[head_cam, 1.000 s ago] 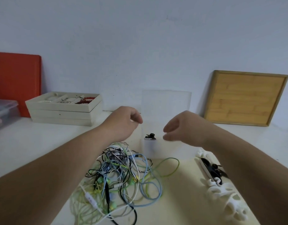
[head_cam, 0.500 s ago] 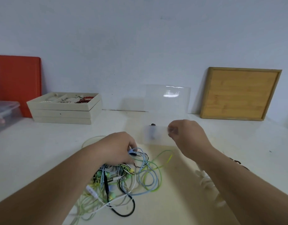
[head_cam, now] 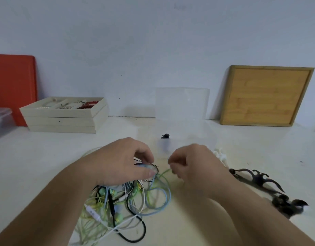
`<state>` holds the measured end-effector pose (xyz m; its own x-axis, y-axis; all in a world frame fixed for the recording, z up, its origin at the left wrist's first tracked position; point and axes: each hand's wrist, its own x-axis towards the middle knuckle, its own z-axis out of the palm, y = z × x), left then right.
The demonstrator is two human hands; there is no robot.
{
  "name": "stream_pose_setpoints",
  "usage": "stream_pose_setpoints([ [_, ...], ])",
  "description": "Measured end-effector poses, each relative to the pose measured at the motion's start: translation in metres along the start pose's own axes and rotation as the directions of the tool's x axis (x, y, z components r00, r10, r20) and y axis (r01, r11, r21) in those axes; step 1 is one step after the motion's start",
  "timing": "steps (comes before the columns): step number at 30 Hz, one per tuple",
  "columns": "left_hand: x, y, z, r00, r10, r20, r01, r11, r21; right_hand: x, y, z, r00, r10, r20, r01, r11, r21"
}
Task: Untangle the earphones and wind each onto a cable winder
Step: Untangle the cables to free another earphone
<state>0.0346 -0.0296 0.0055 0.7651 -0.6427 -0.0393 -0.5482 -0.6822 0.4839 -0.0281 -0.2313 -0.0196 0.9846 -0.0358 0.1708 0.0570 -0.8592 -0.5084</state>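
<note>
A tangle of earphones [head_cam: 128,201] in green, blue, white and black cables lies on the white table [head_cam: 46,166] in front of me. My left hand [head_cam: 123,162] rests on the top of the tangle, its fingers curled round several cables. My right hand [head_cam: 194,164] sits just right of it and pinches a green cable [head_cam: 164,172] that runs out of the tangle. White cable winders [head_cam: 219,154] peek out behind my right hand. Dark cable winders [head_cam: 258,180] lie further right on the table.
A clear plastic box [head_cam: 181,110] with an open lid stands behind my hands, with a small black piece [head_cam: 165,136] at its front. Stacked cream trays [head_cam: 64,116], a red board [head_cam: 12,86] and a clear tub [head_cam: 0,119] are at back left. A wooden tray [head_cam: 265,95] leans on the wall.
Both hands have come down from in front of the clear box onto the tangle. My left hand has taken hold of cables and my right hand has taken the green cable.
</note>
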Motion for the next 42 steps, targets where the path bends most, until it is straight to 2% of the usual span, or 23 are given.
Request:
stream_pose_setpoints([
  [3, 0.000, -0.014, 0.004, 0.988, -0.061, -0.141, 0.057, 0.998, -0.029, -0.001, 0.001, 0.007, 0.990, 0.020, 0.136, -0.008, 0.996, -0.085],
  [6, 0.002, -0.020, 0.007, 0.965, -0.099, -0.243, 0.096, 0.995, -0.025, 0.003, -0.008, 0.016, 0.992, 0.058, 0.110, -0.047, 0.994, -0.104],
  [9, 0.002, -0.018, 0.011, 0.962, -0.133, -0.238, 0.134, 0.991, -0.009, 0.019, -0.024, 0.030, 0.999, 0.045, -0.012, -0.046, 0.992, -0.117],
  [12, 0.000, -0.018, 0.012, 0.967, -0.148, -0.206, 0.141, 0.989, -0.051, 0.033, -0.035, 0.045, 0.991, 0.117, 0.068, -0.102, 0.976, -0.192],
  [14, -0.002, -0.021, 0.012, 0.974, -0.142, -0.176, 0.135, 0.990, -0.049, 0.036, -0.040, 0.054, 0.987, 0.149, 0.062, -0.129, 0.959, -0.250],
  [17, -0.006, -0.028, 0.008, 0.978, -0.140, -0.156, 0.146, 0.989, 0.032, 0.032, -0.043, 0.059, 0.987, 0.158, 0.018, -0.147, 0.949, -0.279],
  [19, -0.009, -0.032, 0.004, 0.978, -0.156, -0.138, 0.169, 0.981, 0.091, 0.026, -0.041, 0.056, 0.990, 0.132, 0.047, -0.113, 0.949, -0.294],
  [21, -0.011, -0.034, 0.001, 0.976, -0.185, -0.117, 0.198, 0.974, 0.115, 0.022, -0.036, 0.045, 0.996, 0.087, -0.002, -0.087, 0.982, -0.170],
  [23, -0.013, -0.034, -0.001, 0.973, -0.200, -0.119, 0.216, 0.965, 0.145, 0.020, -0.030, 0.029, 0.984, 0.118, -0.137, -0.102, 0.988, 0.118],
  [24, -0.014, -0.034, -0.002, 0.970, -0.211, -0.123, 0.229, 0.960, 0.160, 0.021, -0.027, 0.020, 0.969, 0.167, -0.182, -0.101, 0.940, 0.325],
  [25, -0.014, -0.034, -0.003, 0.966, -0.223, -0.131, 0.244, 0.955, 0.169, 0.021, -0.024, 0.012, 0.955, 0.229, -0.190, -0.089, 0.830, 0.551],
  [27, -0.015, -0.035, -0.006, 0.953, -0.253, -0.168, 0.282, 0.942, 0.182, 0.023, -0.021, -0.001, 0.944, 0.315, -0.101, -0.055, 0.448, 0.892],
  [28, -0.015, -0.036, -0.008, 0.946, -0.266, -0.188, 0.301, 0.934, 0.191, 0.024, -0.018, -0.006, 0.944, 0.327, -0.055, -0.038, 0.271, 0.962],
  [30, -0.015, -0.037, -0.010, 0.932, -0.284, -0.225, 0.328, 0.925, 0.191, 0.026, -0.010, -0.013, 0.938, 0.347, -0.021, 0.008, 0.039, 0.999],
  [32, -0.015, -0.038, -0.012, 0.917, -0.305, -0.258, 0.353, 0.921, 0.162, 0.028, -0.001, -0.021, 0.919, 0.392, -0.033, 0.077, -0.097, 0.992],
  [35, -0.016, -0.042, -0.018, 0.883, -0.344, -0.320, 0.404, 0.903, 0.146, 0.027, 0.005, -0.032, 0.897, 0.441, -0.033, 0.135, -0.202, 0.970],
  [37, -0.017, -0.046, -0.022, 0.845, -0.397, -0.359, 0.468, 0.873, 0.135, 0.027, 0.009, -0.036, 0.889, 0.456, -0.047, 0.129, -0.149, 0.980],
  [38, -0.017, -0.048, -0.024, 0.821, -0.430, -0.375, 0.508, 0.850, 0.137, 0.026, 0.010, -0.038, 0.895, 0.443, -0.052, 0.088, -0.061, 0.994],
  [39, -0.018, -0.049, -0.026, 0.796, -0.464, -0.389, 0.551, 0.822, 0.147, 0.025, 0.012, -0.039, 0.905, 0.423, -0.054, 0.017, 0.090, 0.996],
  [40, -0.018, -0.049, -0.027, 0.771, -0.495, -0.400, 0.591, 0.791, 0.159, 0.023, 0.014, -0.039, 0.915, 0.400, -0.058, -0.078, 0.315, 0.946],
  [41, -0.018, -0.049, -0.028, 0.753, -0.518, -0.406, 0.620, 0.766, 0.173, 0.020, 0.016, -0.038, 0.926, 0.373, -0.058, -0.176, 0.562, 0.808],
  [42, -0.019, -0.049, -0.028, 0.746, -0.529, -0.406, 0.633, 0.752, 0.184, 0.018, 0.018, -0.036, 0.936, 0.347, -0.056, -0.238, 0.743, 0.625],
])
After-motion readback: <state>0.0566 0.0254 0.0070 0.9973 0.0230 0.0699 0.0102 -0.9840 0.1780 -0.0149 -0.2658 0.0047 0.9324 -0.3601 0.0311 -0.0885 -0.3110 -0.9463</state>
